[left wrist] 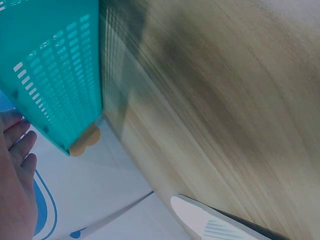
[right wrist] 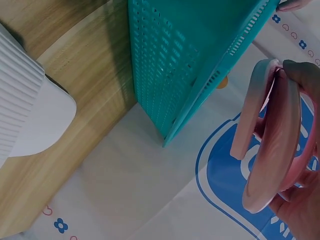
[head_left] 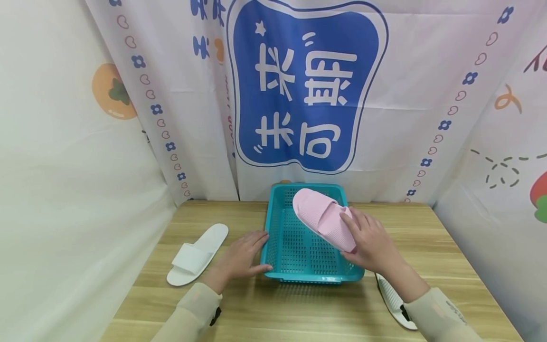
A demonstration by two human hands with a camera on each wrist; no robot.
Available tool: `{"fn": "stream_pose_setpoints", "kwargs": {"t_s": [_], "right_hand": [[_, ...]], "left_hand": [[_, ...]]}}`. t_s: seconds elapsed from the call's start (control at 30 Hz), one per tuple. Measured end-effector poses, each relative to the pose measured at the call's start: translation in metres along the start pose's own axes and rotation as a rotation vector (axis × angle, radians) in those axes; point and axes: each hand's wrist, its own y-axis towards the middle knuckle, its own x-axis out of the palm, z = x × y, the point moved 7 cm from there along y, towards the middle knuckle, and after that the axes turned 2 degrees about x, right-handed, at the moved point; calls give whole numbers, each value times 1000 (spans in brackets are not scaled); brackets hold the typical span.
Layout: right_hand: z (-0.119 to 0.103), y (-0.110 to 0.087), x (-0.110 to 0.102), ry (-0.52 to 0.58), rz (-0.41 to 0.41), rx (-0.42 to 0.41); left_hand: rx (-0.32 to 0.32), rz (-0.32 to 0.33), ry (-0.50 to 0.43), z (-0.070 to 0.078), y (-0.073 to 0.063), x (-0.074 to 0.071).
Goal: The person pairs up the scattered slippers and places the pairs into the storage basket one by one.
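My right hand [head_left: 372,240] grips a pink slipper [head_left: 314,211] by its strap end, tilted over the teal plastic basket [head_left: 295,247]. In the right wrist view, two pink layers lie one against the other in the grip; I cannot tell whether they are one slipper or a pair. My left hand [head_left: 243,254] touches the basket's left rim with fairly straight fingers, its thumb at the near left corner. A white slipper [head_left: 192,259] lies on the table left of that hand. Under my right forearm, another white slipper [head_left: 391,297] is partly hidden.
The basket stands near the back of a wood-grain table [head_left: 307,313]. A white cloth with a blue printed sign [head_left: 299,85] hangs behind it. Pale cloth walls [head_left: 64,190] flank both sides.
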Motion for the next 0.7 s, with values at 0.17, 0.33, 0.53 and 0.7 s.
{"fn": "stream_pose_setpoints", "kwargs": {"t_s": [0.17, 0.33, 0.53, 0.7], "right_hand": [[0, 2, 2, 3, 12, 15], [0, 7, 3, -10, 26, 36], [-3, 14, 6, -35, 29, 75], [-7, 20, 9, -57, 26, 92]], "left_hand": [[14, 9, 6, 0, 0, 2], [25, 22, -5, 1, -1, 3], [12, 1, -8, 1, -3, 6], [4, -18, -2, 1, -3, 6]]}}
